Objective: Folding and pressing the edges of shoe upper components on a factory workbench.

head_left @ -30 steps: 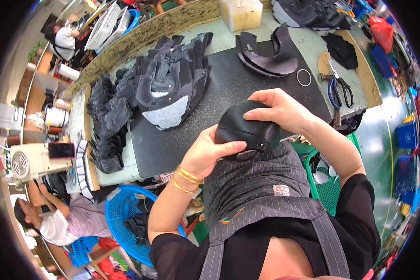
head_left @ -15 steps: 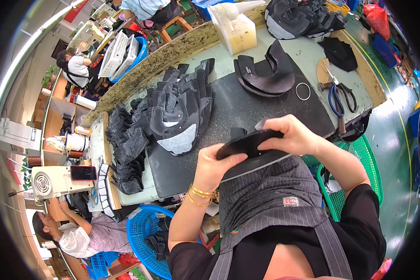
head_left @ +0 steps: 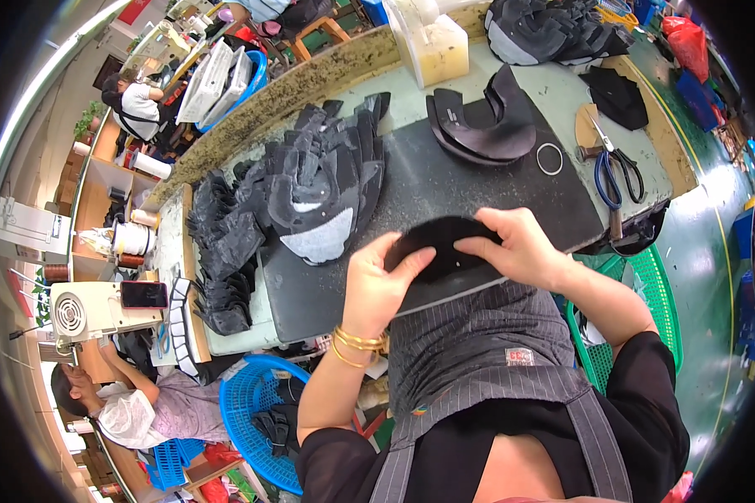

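Between my two hands, a curved black shoe upper piece (head_left: 440,239) is held up just above the front edge of the bench. My left hand (head_left: 376,283) pinches its left end with thumb and fingers. On its right end my right hand (head_left: 518,250) is closed the same way. Beyond them, on a black mat (head_left: 432,194), rests a small stack of U-shaped black upper pieces (head_left: 488,126). To the left spreads a large overlapping pile of black and grey pieces (head_left: 315,189). A thin white ring (head_left: 549,159) lies right of the stack.
Scissors with dark handles (head_left: 612,168) lie at the right, near a black fabric piece (head_left: 616,96). A yellowish plastic container (head_left: 440,52) stands at the back. Below the bench are a blue basket (head_left: 236,404) and a green basket (head_left: 668,289). A co-worker (head_left: 172,411) sits at the left by a sewing machine.
The held piece has tilted so more of its dark face shows, and a small light flap by my right fingers is out of sight. Both hands keep hold; the view has shifted slightly.
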### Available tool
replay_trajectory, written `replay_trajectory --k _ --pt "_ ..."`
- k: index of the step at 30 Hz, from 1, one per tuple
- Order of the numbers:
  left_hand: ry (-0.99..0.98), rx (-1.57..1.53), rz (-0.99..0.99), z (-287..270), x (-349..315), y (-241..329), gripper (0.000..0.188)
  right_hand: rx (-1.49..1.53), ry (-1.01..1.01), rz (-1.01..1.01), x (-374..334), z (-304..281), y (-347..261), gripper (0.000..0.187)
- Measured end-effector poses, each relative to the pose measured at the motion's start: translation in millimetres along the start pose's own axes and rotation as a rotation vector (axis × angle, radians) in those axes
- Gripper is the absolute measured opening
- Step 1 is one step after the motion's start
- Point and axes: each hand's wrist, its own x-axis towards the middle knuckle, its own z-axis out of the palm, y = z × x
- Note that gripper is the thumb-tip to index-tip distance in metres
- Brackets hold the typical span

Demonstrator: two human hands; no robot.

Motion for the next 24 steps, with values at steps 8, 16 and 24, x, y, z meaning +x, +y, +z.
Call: replay_trajectory --k 8,16,24 --pt "-0.087 0.230 0.098 1.2 3.6 1.9 0.018 0.012 -0.089 -0.163 4.2 -11.6 -11.3 0.014" --pt "-0.261 0.966 1.077 8.5 17.1 15.4 0.029 -0.421 -0.081 -0.678 -6.0 -42.8 4.1 0.037" --pt "-0.173 1.311 1.378 31.8 38.6 -5.6 0.027 -0.838 0.240 -0.976 -0.1 -53.2 30.2 0.034"
